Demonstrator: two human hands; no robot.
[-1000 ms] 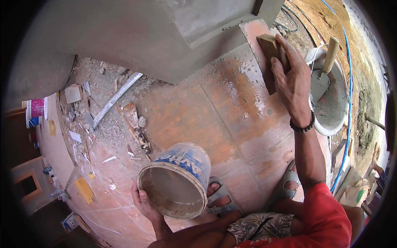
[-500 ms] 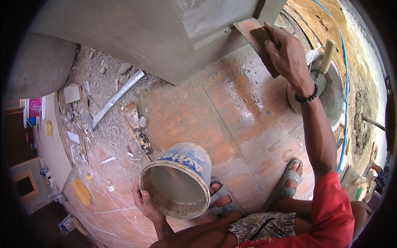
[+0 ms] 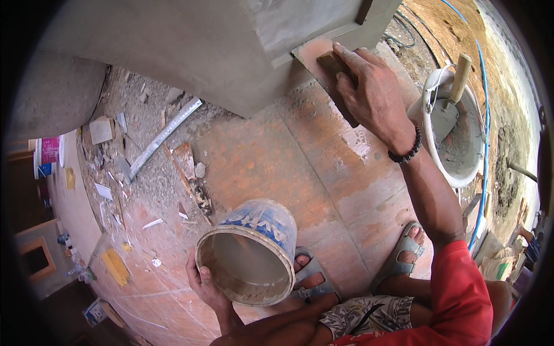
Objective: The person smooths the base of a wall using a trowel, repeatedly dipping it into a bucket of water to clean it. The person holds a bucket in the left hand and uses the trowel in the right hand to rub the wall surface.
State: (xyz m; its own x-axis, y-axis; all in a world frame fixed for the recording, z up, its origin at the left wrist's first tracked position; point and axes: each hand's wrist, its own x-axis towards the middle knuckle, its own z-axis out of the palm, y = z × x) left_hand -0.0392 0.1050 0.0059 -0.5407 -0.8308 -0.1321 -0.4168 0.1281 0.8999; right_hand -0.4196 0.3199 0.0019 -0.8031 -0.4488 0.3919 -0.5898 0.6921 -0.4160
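Observation:
My right hand [image 3: 372,95] is closed round the dark wooden handle of a plastering float [image 3: 312,56]. The float's flat, pinkish face lies against the lower edge of the grey plastered wall [image 3: 231,69], just below a recessed panel [image 3: 306,26]. At the lower middle, my left hand [image 3: 208,288] grips the rim of a white and blue plastic bucket [image 3: 268,222], thumb over the edge. That bucket is tilted with its mouth toward me and holds cloudy grey water [image 3: 248,262]. Right of my right wrist stands a second bucket [image 3: 480,150] of grey mortar, with a wooden-handled trowel [image 3: 460,79] in it.
Rubble [image 3: 144,104] and a bent metal strip [image 3: 164,138] lie on the left by the wall. The tiled floor [image 3: 259,167] has wet patches. A blue hose [image 3: 486,115] runs along the right side, beside sand [image 3: 441,29]. My sandalled feet [image 3: 404,254] are near the bucket.
My right hand has slid the float leftward and slightly down along the wall's lower edge, uncovering more of the mortar bucket. My left hand and its bucket have hardly moved.

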